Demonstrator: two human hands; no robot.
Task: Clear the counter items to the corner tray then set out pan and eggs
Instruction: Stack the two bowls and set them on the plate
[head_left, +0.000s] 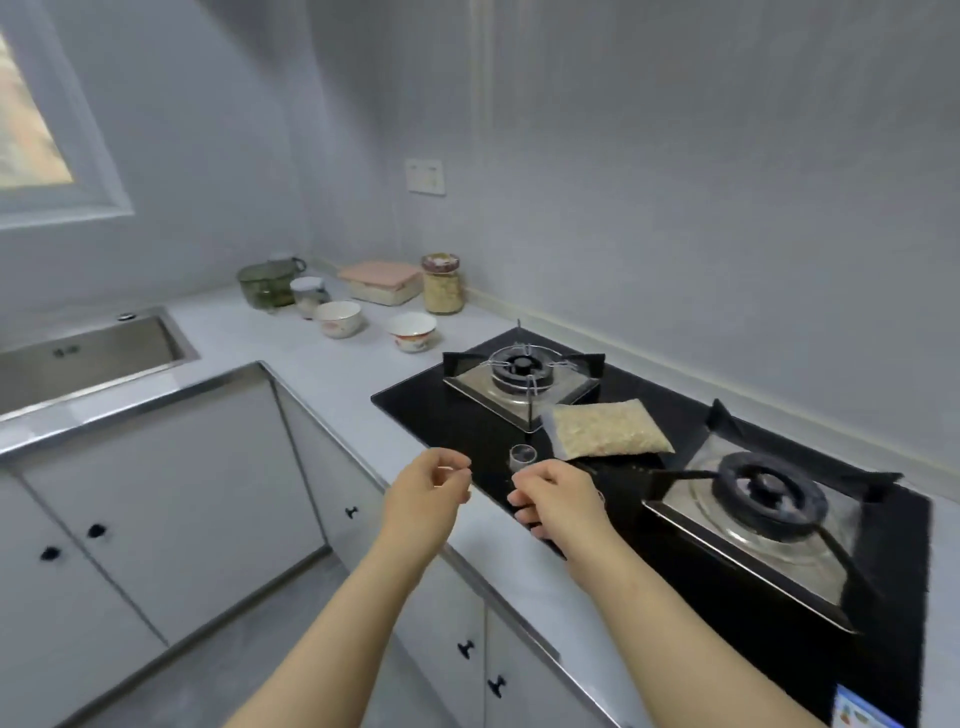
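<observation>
Both hands hover empty above the stove's front edge, left hand (434, 486) and right hand (558, 493) each with loosely curled grip. Just beyond sit a small clear cup (522, 457) and a grain bag (605, 428) on the black cooktop (415, 405); lifting the bag from beneath looks safest.

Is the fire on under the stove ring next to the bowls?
Off. The burner beside the bowl shows no flame, and nothing sits on it.
</observation>
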